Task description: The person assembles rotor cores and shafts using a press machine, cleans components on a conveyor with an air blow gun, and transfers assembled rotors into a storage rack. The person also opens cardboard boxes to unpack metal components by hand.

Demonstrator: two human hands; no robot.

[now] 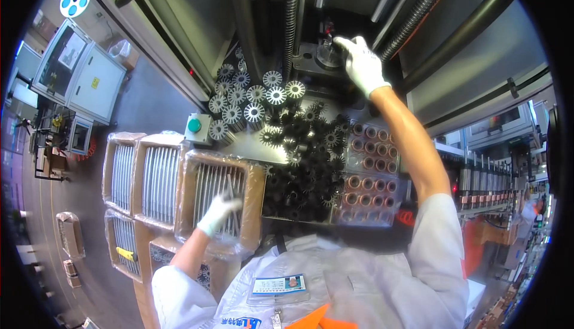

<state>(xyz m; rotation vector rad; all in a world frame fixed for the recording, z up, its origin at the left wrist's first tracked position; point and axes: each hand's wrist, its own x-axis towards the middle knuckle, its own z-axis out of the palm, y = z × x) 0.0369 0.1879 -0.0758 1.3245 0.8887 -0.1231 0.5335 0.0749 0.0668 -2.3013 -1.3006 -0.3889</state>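
My left hand (222, 210), in a white glove, is over an open box of metal shafts (200, 179) lying side by side in plastic lining. Its fingers close on one metal shaft (230, 182), which tilts up out of the row; the hand is slightly blurred. Far ahead, my gloved right hand (363, 66) reaches into the machine, beside a round fixture (327, 55) on a dark block. Its fingers bend toward the top of that fixture, and whatever they grip is hidden. Slotted metal rotor cores (254, 112) stand in a cluster between the two hands.
Black toothed cores (305, 173) pile up in the middle, beside clear trays of copper-coloured rings (365, 191). A green button box (194, 125) sits at the machine's left edge. More shaft boxes (158, 173) stand at left. Hoses and columns (291, 24) flank my right arm.
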